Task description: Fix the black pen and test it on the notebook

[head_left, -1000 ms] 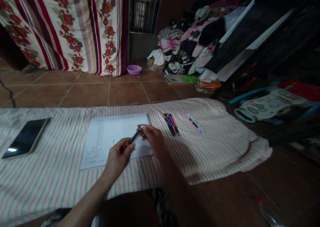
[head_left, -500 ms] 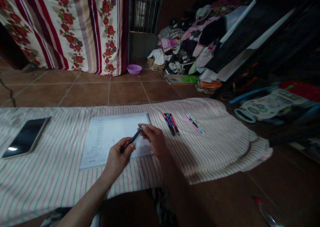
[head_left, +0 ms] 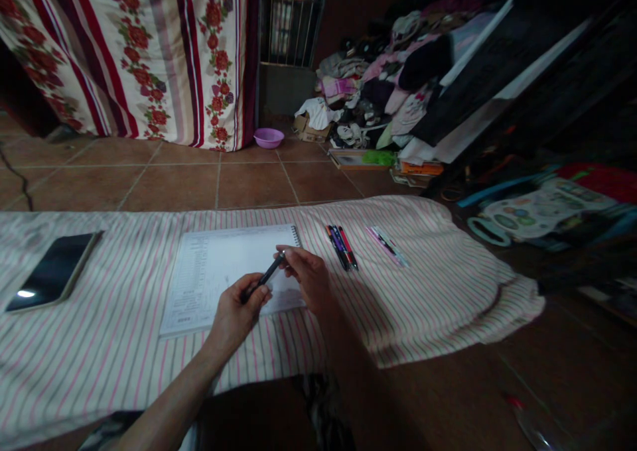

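My left hand (head_left: 239,308) is closed around the lower end of a dark pen (head_left: 266,275), which slants up to the right. At its upper end, my right hand (head_left: 307,273) pinches the tip between thumb and fingers. Below both hands lies a spiral notebook (head_left: 219,255) with a printed page, partly covered by them. To the right of the notebook sits a small group of pens (head_left: 342,247) in black, purple and red. Farther right are a few slim pink and white pens (head_left: 387,245).
A striped cloth (head_left: 119,292) covers the low surface, with a phone (head_left: 52,272) at its left. Beyond are a tiled floor (head_left: 184,186), a floral curtain (head_left: 174,60), a purple basin (head_left: 269,138) and a heap of clothes (head_left: 383,73). A bottle (head_left: 530,424) lies lower right.
The view has shifted very slightly. Both hands keep the same hold on the pen, and the things on the cloth have not moved.
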The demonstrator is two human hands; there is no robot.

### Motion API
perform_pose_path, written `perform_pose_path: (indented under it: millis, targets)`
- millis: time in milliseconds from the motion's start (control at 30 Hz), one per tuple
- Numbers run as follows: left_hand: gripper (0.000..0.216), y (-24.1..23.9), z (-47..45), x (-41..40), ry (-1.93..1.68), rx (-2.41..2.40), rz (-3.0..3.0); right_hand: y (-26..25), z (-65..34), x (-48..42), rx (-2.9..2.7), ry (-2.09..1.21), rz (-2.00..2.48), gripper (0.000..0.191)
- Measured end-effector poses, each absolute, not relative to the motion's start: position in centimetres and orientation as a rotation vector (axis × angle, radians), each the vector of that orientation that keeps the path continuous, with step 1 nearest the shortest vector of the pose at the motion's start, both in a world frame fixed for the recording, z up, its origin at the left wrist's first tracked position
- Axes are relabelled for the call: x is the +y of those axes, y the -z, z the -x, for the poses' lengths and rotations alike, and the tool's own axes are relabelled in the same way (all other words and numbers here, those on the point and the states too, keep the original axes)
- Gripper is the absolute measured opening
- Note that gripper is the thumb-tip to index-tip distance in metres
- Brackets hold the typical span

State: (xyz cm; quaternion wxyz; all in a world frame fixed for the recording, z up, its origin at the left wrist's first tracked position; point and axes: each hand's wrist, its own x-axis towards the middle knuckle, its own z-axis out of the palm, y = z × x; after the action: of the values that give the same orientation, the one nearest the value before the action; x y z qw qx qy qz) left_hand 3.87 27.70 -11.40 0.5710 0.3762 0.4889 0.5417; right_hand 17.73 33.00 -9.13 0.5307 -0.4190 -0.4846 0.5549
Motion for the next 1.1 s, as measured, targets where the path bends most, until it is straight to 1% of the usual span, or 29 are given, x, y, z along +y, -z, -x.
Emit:
perform_pose_path:
  millis: [333,633,700,800,900,1000,1100]
  targets:
    - [0.023,11.3,-3.7,27.7,-1.255,1.185,-0.924,9.2,-17.6,33.0,-1.195,-1.334,1.012,0.027]
    - [0.027,11.9,-3.5,27.8,-1.245,1.230,-0.973,9.0,-17.3,33.0,-1.167,-1.376,1.002,0.026]
    - [0.030,11.8,-3.5,27.7,-1.247,1.230,-0.977,8.9,-17.2,32.9,-1.159,-1.360,1.007,0.025]
    - [0.039,11.3,-3.6,27.6,-1.242,1.176,-0.949,8.8,-17.3,33.0,-1.128,-1.337,1.032,0.025]
    - [0.046,10.7,-3.4,27.4,-1.246,1.107,-0.810,8.9,-17.6,33.4,-1.069,-1.336,1.034,0.027]
    - [0.043,10.0,-2.7,27.3,-1.246,1.068,-0.642,9.0,-18.1,33.7,-1.014,-1.333,1.033,0.029]
    - [0.029,9.5,-1.8,27.2,-1.192,1.054,-0.521,8.8,-18.6,33.8,-0.962,-1.331,1.032,0.029]
